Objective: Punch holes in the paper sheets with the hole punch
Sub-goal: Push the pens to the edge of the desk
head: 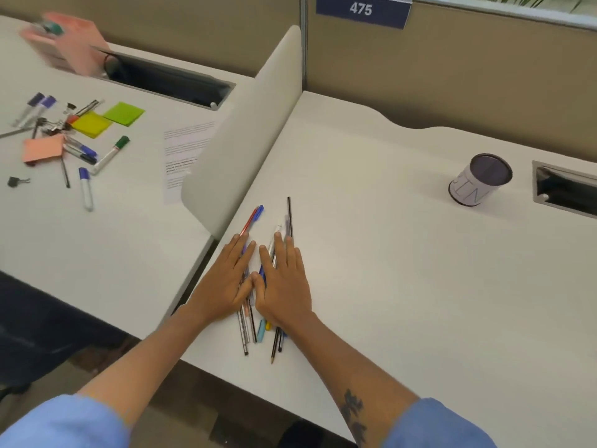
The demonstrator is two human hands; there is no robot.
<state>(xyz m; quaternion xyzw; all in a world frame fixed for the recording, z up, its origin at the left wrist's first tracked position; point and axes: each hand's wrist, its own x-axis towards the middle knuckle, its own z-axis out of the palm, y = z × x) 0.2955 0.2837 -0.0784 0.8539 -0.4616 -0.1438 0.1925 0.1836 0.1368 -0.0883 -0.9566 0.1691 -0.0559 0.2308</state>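
Both hands are lying flat on a bundle of pens (255, 305) near the table's (403, 270) left edge, left hand (223, 286) and right hand (284, 286) fingers outstretched, gripping nothing. Printed paper sheets (184, 150) are lying on the neighbouring table beyond the divider (245, 130).

My hands (226, 282) cover the pens' (247, 331) middles; the pink box (69, 43) at far left is motion-blurred.

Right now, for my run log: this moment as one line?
left hand: flat on pens | right hand: flat on pens | cup: apart, right | hole punch: not visible
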